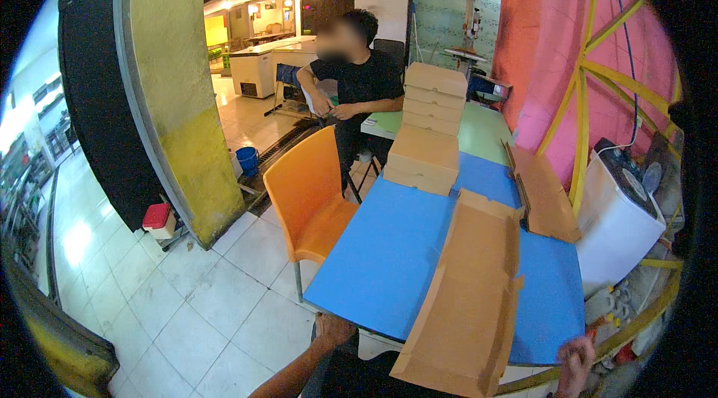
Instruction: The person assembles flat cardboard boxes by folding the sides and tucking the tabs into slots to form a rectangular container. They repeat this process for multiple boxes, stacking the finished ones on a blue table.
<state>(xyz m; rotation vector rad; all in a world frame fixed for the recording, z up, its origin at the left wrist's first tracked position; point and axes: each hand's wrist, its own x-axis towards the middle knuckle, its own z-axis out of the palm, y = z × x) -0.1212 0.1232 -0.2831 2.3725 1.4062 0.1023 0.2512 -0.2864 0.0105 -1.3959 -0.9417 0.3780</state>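
Note:
An unfolded cardboard box (471,286) lies lengthwise on the blue table (381,248), its near end jutting past the front edge over my lap. My left hand (334,329) is low by the table's front left corner, next to my leg; its fingers are bent and partly hidden, and no object shows in it. At the front right corner is my right hand (576,363), off the cardboard, with loosely curled fingers somewhat apart and nothing visible in them. Folded cardboard boxes (422,155) stand stacked at the table's far end, rising higher at the back.
More flat cardboard (550,207) leans along the table's right side. Beyond it stands a white appliance (617,211) near yellow metal bars (580,114). An orange chair (308,200) is at the left edge. Another person (359,84) sits behind it beside a green table (482,133).

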